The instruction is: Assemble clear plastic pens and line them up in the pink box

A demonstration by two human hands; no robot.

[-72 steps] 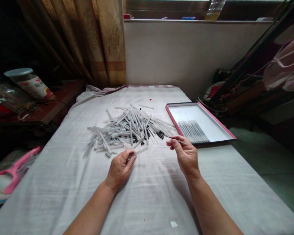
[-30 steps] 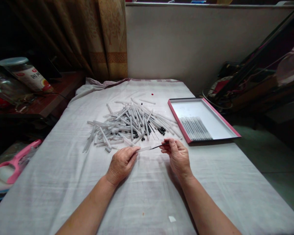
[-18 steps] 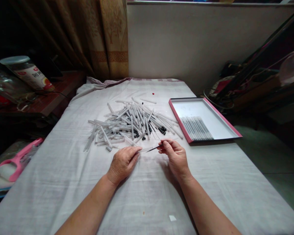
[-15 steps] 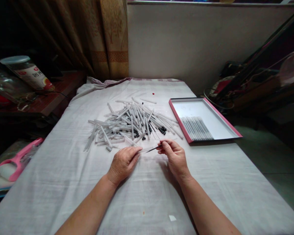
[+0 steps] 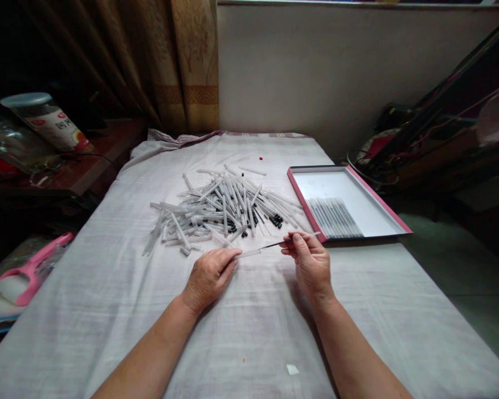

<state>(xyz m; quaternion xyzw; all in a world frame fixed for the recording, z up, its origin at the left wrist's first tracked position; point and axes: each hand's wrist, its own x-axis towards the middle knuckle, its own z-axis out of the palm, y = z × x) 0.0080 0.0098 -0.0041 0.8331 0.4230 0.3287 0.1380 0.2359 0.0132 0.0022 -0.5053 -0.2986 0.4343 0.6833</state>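
My left hand (image 5: 213, 277) is closed on one end of a clear pen barrel (image 5: 249, 254), which points right, low over the cloth. Between the thumb and fingers of my right hand (image 5: 307, 260) is a thin pen refill (image 5: 270, 245), dark along its left part, with a pale end sticking out past the fingers. The refill's left tip is very near the barrel's open end; whether they touch I cannot tell. Beyond both hands lies a loose pile of translucent pen barrels (image 5: 224, 208) mixed with small black caps (image 5: 276, 221).
A shallow pink-edged box (image 5: 380, 208) on the right holds a row of filled pens (image 5: 335, 217). A red bit (image 5: 261, 158) lies farther back and a white scrap (image 5: 292, 369) near me. Pink scissors (image 5: 33, 269) and a lidded canister (image 5: 45, 124) are at left, off the cloth-covered table (image 5: 87, 310).
My right hand has moved right with the refill, and more of the refill's pale end shows. The barrel's right end is now in plain sight. My left hand stays put.
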